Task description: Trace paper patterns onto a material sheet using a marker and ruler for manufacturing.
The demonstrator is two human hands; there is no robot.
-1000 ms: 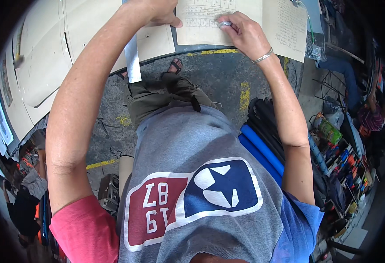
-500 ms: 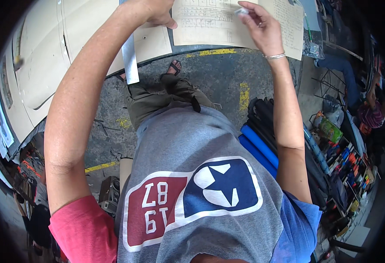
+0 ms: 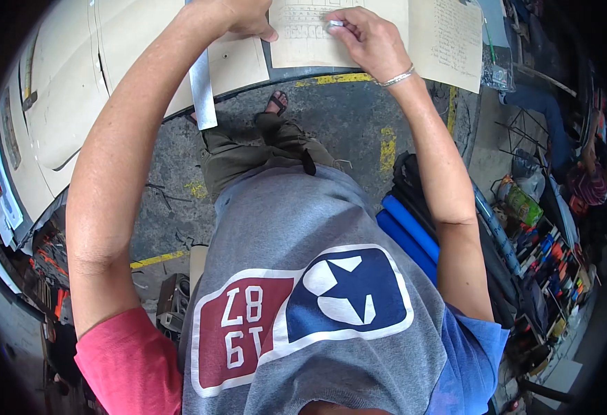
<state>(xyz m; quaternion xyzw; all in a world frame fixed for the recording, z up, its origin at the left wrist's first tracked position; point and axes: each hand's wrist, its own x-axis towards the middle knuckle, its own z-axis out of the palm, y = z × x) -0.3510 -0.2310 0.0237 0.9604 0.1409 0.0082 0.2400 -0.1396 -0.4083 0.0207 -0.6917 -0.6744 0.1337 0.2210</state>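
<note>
My right hand [image 3: 376,45] is above a written sheet of tan paper [image 3: 307,52] on the table. Its thumb and fingers pinch a small whitish piece [image 3: 334,24], whose kind is unclear, close over the pencilled rows and grid. My left hand [image 3: 251,19] rests at the top edge of the view beside the sheet's left edge. Its thumb and a finger stretch out over the tan board, and the rest of that hand is cut off. A flat metal ruler [image 3: 204,97] passes under my left wrist and juts over the table's near edge.
Large tan boards [image 3: 68,76] cover the table's left side. A second written sheet [image 3: 445,48] lies to the right, near a clear plastic bag [image 3: 498,77]. Blue and black rolls [image 3: 410,232] stand by my right side. Another person [image 3: 587,183] is at the far right, near cluttered goods.
My right hand has moved left and slightly down across the sheet, with the whitish piece still pinched. My left hand and the ruler stay almost in place.
</note>
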